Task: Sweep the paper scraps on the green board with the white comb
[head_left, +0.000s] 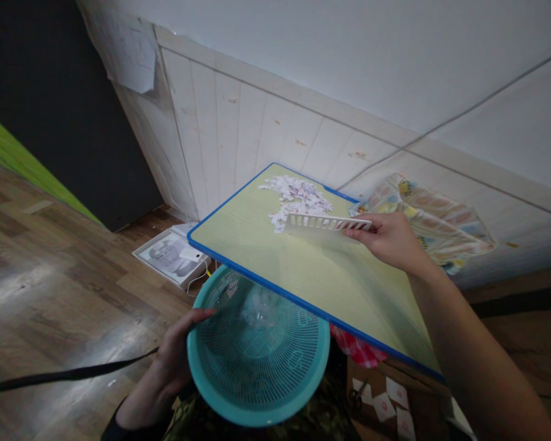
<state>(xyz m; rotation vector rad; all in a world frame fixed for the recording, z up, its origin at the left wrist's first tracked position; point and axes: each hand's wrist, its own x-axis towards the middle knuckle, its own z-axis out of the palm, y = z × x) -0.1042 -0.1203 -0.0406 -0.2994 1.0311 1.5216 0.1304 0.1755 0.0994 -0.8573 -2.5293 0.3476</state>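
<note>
My left hand (179,343) grips the rim of a teal plastic basket (258,413) at its left side. The basket is tipped toward me under the front edge of a table (239,245) with a pale yellow top and blue border. Inside it lies a small clump of clear, whitish material (259,306). Over the tabletop, my right hand (386,236) is closed on one end of a flat white slotted plastic piece (314,223). The far end of that piece stands on edge beside a pile of torn paper scraps (298,193).
A white box with a printed picture (169,254) sits on the wooden floor (50,275) at left. Scissors (357,395) and several white cards (384,407) lie at lower right. Patterned cloth (427,214) is by the wall; a dark panel (64,110) stands left.
</note>
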